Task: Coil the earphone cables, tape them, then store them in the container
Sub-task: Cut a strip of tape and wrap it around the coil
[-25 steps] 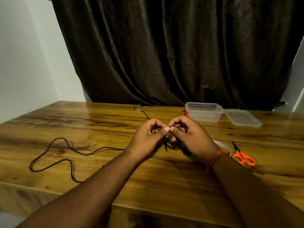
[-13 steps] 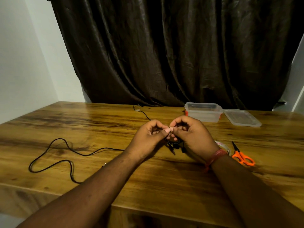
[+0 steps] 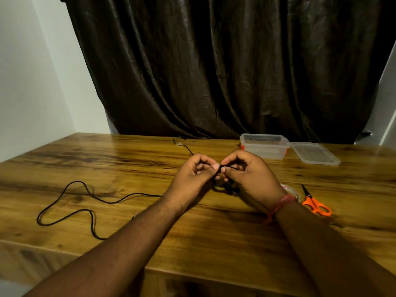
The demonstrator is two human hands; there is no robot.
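Note:
A small coil of black earphone cable hangs between my two hands above the middle of the wooden table. My left hand pinches the coil's top with thumb and forefinger. My right hand pinches it from the other side, fingers curled round the strands. A second black earphone cable lies loose in loops on the table at the left. The clear plastic container stands open at the back right. A roll of clear tape is mostly hidden behind my right wrist.
The container's lid lies flat to the right of it. Orange-handled scissors rest on the table by my right forearm. Another thin black cable runs from the back edge towards my hands. A dark curtain hangs behind the table.
Both hands have lifted slightly with the coil, and the fingertips have shifted their pinch at its top. The loose cable at the left has not moved.

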